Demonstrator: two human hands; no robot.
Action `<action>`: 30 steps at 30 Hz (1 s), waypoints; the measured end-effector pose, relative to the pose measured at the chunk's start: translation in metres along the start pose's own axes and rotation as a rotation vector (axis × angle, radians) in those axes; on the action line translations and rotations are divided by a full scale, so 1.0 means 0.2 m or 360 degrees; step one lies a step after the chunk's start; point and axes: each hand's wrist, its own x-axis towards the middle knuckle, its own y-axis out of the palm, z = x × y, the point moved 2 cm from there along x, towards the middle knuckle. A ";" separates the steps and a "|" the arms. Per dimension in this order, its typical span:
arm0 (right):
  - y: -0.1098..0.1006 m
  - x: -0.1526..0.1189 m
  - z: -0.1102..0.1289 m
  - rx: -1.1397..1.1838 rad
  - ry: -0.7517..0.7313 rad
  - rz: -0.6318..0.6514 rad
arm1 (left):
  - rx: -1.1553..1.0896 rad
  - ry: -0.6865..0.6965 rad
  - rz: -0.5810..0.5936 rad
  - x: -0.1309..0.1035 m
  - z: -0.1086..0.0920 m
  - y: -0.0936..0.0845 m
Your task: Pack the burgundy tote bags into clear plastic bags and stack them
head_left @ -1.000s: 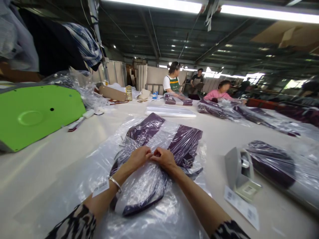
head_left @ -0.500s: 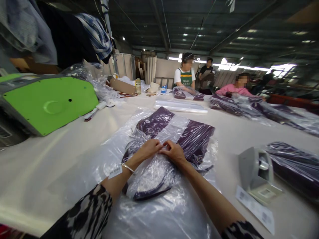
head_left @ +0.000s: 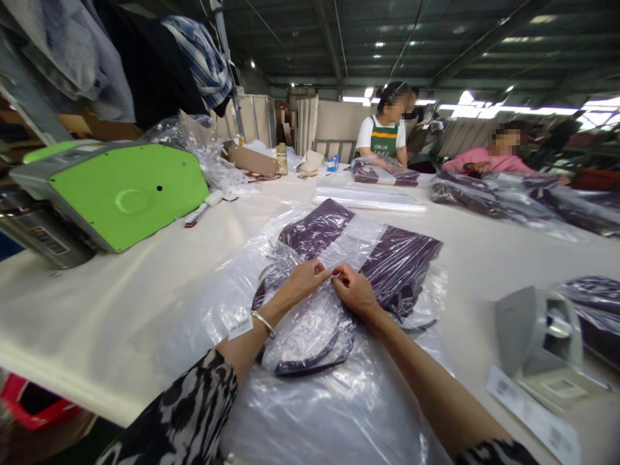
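Note:
In front of me lies a dark purple fabric item (head_left: 402,258) with a pale band across it, wrapped in a clear plastic bag (head_left: 310,332). Dark strap-like loops show through the film at its near end. My left hand (head_left: 309,278) has its fingers closed in a pinch at the bag's folded film, over the middle of the item. Close beside it, almost fingertip to fingertip, my right hand (head_left: 356,289) pinches the same film. A barcode label (head_left: 241,327) is stuck on my left forearm, near a bracelet. More clear plastic is spread beneath the item.
A tape dispenser (head_left: 542,342) and a barcode label sheet (head_left: 533,413) lie at right, near another wrapped purple item (head_left: 593,316). At left stands a green machine (head_left: 130,194). Flat clear bags (head_left: 371,197) lie beyond. Co-workers (head_left: 385,135) handle wrapped items across the table.
The view has shifted, so the table things sit farther right in it. My hands keep pinching the film at nearly the same place on the bag. The co-worker in the apron has turned their head.

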 end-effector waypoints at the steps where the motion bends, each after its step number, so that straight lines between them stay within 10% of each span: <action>1: 0.00 0.00 0.00 0.0008 0.0003 0.0001 | 0.0023 0.0015 -0.0023 0.00 0.00 0.00; 14: -0.01 0.03 0.06 -0.0348 0.0073 0.0152 | 0.0827 0.0382 -0.0391 -0.04 -0.04 0.03; 30: -0.30 -0.20 -0.02 -0.0727 0.0461 0.0103 | 0.0510 0.0205 -0.0160 0.04 -0.02 0.02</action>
